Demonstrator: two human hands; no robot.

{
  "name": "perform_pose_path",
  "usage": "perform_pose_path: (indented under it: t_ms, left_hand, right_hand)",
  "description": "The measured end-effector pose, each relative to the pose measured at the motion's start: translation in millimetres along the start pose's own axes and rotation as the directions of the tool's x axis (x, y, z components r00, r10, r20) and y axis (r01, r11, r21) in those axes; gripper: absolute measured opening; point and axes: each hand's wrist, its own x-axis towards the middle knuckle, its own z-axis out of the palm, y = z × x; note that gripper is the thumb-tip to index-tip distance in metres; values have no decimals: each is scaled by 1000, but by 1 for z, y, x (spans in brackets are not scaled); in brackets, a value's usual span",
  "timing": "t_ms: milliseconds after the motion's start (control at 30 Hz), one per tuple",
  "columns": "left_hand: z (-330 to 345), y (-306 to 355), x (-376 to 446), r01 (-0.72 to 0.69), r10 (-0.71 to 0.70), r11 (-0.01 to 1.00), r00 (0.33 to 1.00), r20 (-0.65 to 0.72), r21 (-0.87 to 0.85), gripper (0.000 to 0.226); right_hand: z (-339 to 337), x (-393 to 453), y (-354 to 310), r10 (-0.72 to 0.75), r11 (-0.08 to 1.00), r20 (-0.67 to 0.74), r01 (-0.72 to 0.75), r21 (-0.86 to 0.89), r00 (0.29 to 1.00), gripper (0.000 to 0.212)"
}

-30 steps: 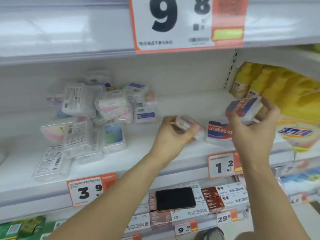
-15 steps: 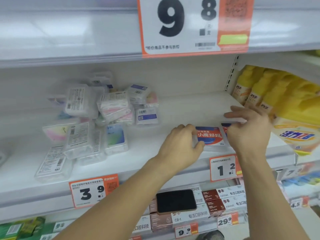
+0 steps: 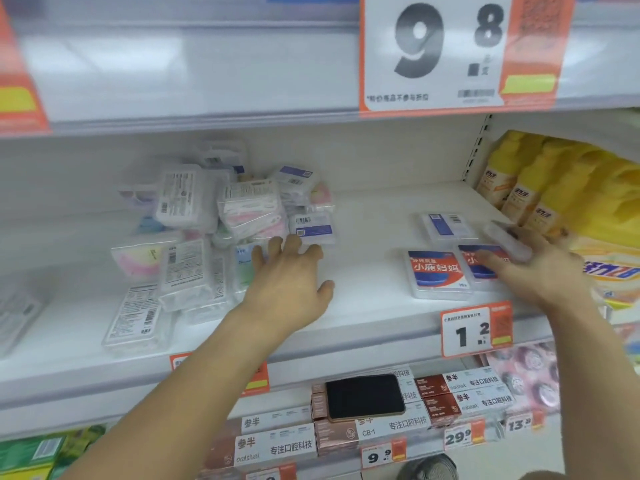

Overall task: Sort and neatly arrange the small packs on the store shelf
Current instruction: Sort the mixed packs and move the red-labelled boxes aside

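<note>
A jumbled heap of small clear packs (image 3: 194, 237) fills the left half of the white shelf (image 3: 363, 306). My left hand (image 3: 291, 275) reaches into the heap's right edge with its fingers spread, and the fingertips touch a blue-labelled pack (image 3: 313, 230). On the right, two red-and-blue packs lie flat side by side, one uncovered (image 3: 438, 273) and one (image 3: 476, 277) partly under my right hand (image 3: 540, 271). That hand holds a blurred clear pack (image 3: 507, 242) tilted above the shelf. Another pack with a blue label (image 3: 445, 225) lies just behind them.
Yellow bottles (image 3: 540, 188) stand in the bay to the right. A large 9.8 price sign (image 3: 433, 53) hangs from the shelf above. A 1.2 price tag (image 3: 476, 329) sits on the shelf lip. A black phone (image 3: 365, 396) lies on boxes one shelf down.
My left hand has left the red-and-blue packs and moved left to the heap. The packs it and my right hand carried now lie flat on the shelf, while my right hand stays by them.
</note>
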Motion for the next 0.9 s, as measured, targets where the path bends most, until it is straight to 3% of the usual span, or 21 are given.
perform_pose_path:
  t_ms: [167,333,433,533,600,700,767,900]
  left_hand:
    - [7,2,-3,-32,26,996,997,72,79,47]
    - [-1,-5,-3,-97,74,984,986,-152,-152,35]
    - [-10,-21,-10,-93,70,992,966,-248,-83,41]
    - [-16,-42,-19,-49,52,998,989,-137,26,49]
    - [-17,-53,-23,-52,54,998,997,-51,33,50]
    - [-22,-57,-30,-97,95,995,994,-51,-35,54]
    - [-23,-61,-36,-147,144,988,987,-75,-37,55]
    - [-26,-76,-49,-211,213,977,972,-99,29,50]
  right_hand:
    - [-7,-7,-9,-46,988,-54,53,142,998,65]
    - [-9,-26,-25,-156,973,-59,164,163,986,69]
    - [-6,-37,-42,-188,935,-215,242,259,958,49]
    - [4,-60,-84,-341,801,-395,484,353,853,28]
    - [23,-79,-115,-503,700,-340,605,380,795,27]
    - [58,-99,-153,-693,596,-153,679,429,705,38]
    - [71,-101,-172,-708,628,-39,654,422,705,49]
    - [86,-88,-199,-602,765,143,515,387,786,72]
